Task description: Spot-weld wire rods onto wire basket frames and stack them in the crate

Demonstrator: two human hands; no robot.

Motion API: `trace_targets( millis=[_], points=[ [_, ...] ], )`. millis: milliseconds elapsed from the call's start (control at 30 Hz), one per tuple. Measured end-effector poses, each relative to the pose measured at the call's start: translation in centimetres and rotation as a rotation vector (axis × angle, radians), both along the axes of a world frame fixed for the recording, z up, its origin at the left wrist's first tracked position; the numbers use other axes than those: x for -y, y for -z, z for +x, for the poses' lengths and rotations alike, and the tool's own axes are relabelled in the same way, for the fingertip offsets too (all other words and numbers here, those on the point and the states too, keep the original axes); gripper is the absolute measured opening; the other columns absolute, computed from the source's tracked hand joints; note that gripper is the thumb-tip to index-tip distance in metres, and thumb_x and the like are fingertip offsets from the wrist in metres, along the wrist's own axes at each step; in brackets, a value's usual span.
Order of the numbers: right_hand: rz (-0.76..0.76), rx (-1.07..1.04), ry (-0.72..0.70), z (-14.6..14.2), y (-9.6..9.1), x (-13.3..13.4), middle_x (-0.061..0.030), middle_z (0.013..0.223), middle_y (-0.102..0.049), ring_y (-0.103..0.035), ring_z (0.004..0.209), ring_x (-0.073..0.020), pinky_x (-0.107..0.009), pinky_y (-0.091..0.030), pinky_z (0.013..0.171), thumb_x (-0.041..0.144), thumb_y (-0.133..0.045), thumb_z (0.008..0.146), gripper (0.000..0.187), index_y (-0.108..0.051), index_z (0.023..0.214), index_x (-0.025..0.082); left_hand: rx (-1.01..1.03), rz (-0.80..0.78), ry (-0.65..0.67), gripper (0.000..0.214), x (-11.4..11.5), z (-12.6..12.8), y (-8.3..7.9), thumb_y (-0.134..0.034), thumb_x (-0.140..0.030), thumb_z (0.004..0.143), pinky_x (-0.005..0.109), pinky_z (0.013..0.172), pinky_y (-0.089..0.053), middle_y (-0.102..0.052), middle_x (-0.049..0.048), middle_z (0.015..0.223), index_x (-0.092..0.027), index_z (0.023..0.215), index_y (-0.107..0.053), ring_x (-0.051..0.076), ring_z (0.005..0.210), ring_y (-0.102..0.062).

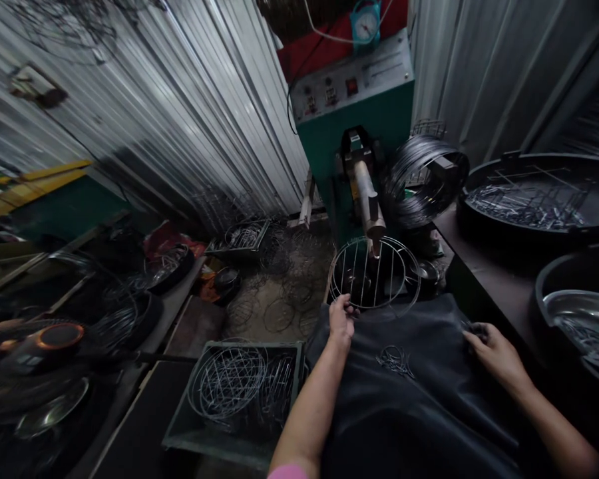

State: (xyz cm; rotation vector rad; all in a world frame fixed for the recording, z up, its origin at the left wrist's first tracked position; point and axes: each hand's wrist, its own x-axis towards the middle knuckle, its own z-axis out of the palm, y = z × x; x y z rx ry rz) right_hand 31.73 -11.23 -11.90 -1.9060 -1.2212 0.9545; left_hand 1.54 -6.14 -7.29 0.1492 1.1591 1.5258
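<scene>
My left hand (341, 319) pinches the near left rim of a round wire rack (362, 273), a hoop crossed by several straight wires. The rack's far side is at the tip of the welding machine's arm (369, 193); whether they touch I cannot tell. Over my lap lies a dark apron (429, 399) with a small heap of bent wire pieces (396, 360) on it. At the apron's right edge, my right hand (489, 349) has its fingers closed around something dark that I cannot make out.
A green machine cabinet (354, 106) stands ahead, beside a coil of wire (426, 176). Large black pans (519, 226) with metal pieces sit on the right bench. At lower left is a green crate (184, 426) of wire racks. Loose wire hoops (279, 313) lie on the floor.
</scene>
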Motion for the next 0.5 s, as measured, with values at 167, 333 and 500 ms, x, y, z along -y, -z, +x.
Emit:
trace_targets(
  millis=[167,333,500],
  points=[
    [-0.08,-0.032,-0.07,-0.4,-0.3,-0.7,-0.0002,0.05,-0.057,-0.055,0.048,-0.0181,-0.027,-0.039,0.046,0.045,-0.055,0.065,0.03,-0.055,0.081,0.02,0.009,-0.041,-0.031,0.037,-1.4,-0.1,-2.9,-0.073,-0.025,0.049,0.019,0.038,-0.025,-0.033,-0.0109,0.051,-0.018,0.065,-0.04,0.001,0.038,-0.026],
    [-0.079,-0.302,-0.025,-0.9,-0.7,-1.3,0.0014,0.049,-0.054,-0.048,0.042,-0.0127,-0.024,-0.037,0.041,0.044,-0.06,0.063,0.033,-0.052,0.082,0.018,-0.018,-0.035,-0.055,0.038,-2.7,-0.5,-4.1,-0.073,-0.024,0.054,0.017,0.037,-0.02,-0.028,-0.0121,0.05,-0.018,0.065,-0.036,0.0,0.036,-0.023],
    [-0.034,-0.351,0.024,-0.8,-1.1,-1.4,0.0011,0.052,-0.056,-0.049,0.045,-0.0108,-0.021,-0.037,0.041,0.037,-0.06,0.066,0.026,-0.051,0.08,0.018,-0.059,-0.026,-0.064,0.035,-3.3,-0.8,-4.6,-0.07,-0.024,0.06,0.016,0.036,-0.021,-0.025,-0.012,0.05,-0.018,0.066,-0.036,0.001,0.035,-0.021]
  ],
)
